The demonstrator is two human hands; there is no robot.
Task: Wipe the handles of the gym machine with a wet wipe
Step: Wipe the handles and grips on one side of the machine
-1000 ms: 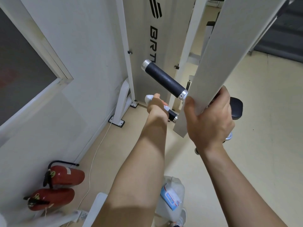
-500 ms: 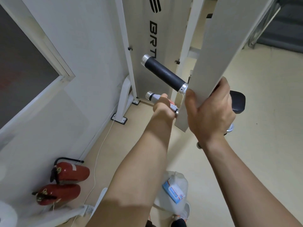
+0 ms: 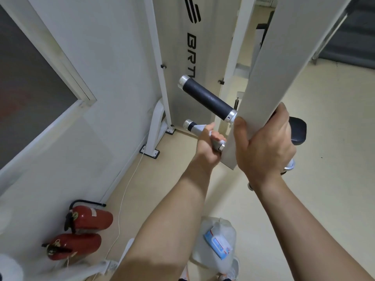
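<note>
Head view: the left hand [image 3: 209, 147] is curled round the short dark handle [image 3: 190, 125] with a silver end cap, low on the gym machine. A white wet wipe [image 3: 199, 129] is wrapped between palm and grip, its loose edge reaching out past the thumb toward the cap. Just beside it, the right hand [image 3: 263, 142] is clamped on the edge of the wide white flat metal arm [image 3: 284, 67] that carries the handles, apparently steadying it. The two hands are close together but not touching. By my reading the task is under way rather than near its end: the wipe sits on this lower handle, and only the stretch near the cap lies bare beyond it. Just above the left hand, the long black textured handle [image 3: 207, 98] with silver collars has no wipe on it, and whether it has already been cleaned cannot be told from its surface. Under the right hand a silver cap [image 3: 289, 165] peeks out, so there is likely another handle on that side of the arm, mostly hidden, which would be left to do. On the floor below both forearms a blue-and-white pack of wipes [image 3: 218, 243] lies on a clear plastic bag, at hand if a fresh sheet is wanted.
</note>
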